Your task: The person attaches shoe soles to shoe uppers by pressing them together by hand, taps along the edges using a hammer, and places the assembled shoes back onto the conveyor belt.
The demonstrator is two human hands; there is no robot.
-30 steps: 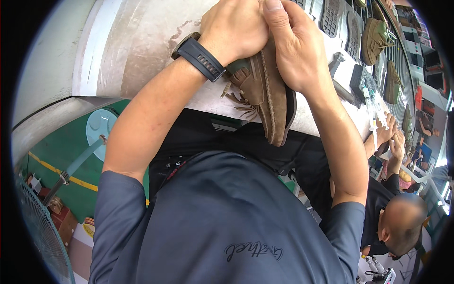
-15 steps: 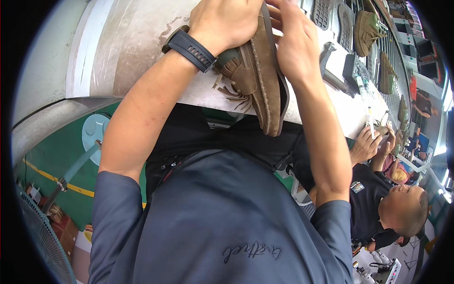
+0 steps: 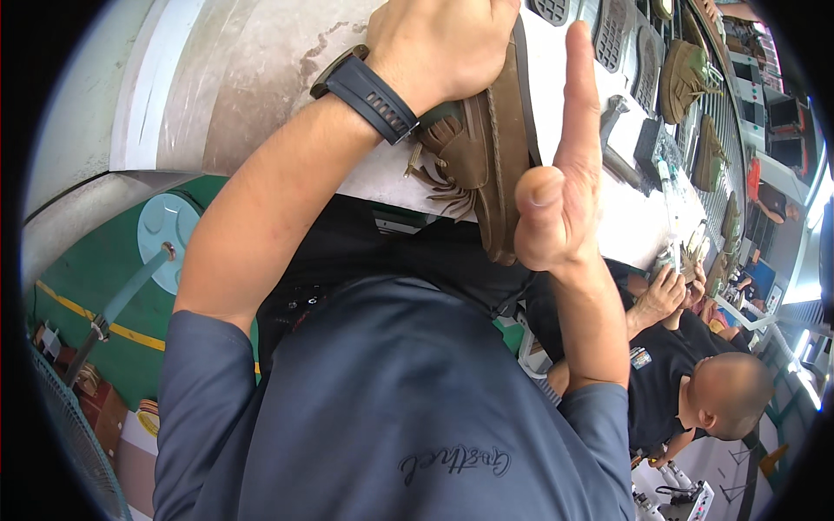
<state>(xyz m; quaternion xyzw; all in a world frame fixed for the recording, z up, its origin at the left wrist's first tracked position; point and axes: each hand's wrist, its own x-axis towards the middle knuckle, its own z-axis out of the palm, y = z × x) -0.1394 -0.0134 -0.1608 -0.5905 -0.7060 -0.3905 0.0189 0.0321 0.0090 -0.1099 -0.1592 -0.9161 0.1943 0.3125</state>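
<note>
A brown suede shoe with a fringed tassel and a stitched seam stands tilted on its side, its toe out past the edge of the worktable. My left hand, a black watch on its wrist, is closed over the heel end and covers that part. My right hand is beside the sole near the toe, one finger stretched out and the thumb lifted. Nothing shows in its palm. Whether its edge touches the sole, I cannot tell.
Dark shoe soles lie at the upper right, near a grey block. Beyond them a roller conveyor carries more shoes. A co-worker at my right handles a shoe. On the left are a blue stool and a fan.
My right hand has come back along the sole toward the toe and turned, its thumb now lifted. My left hand and the shoe have shifted slightly right. The co-worker's head has lowered.
</note>
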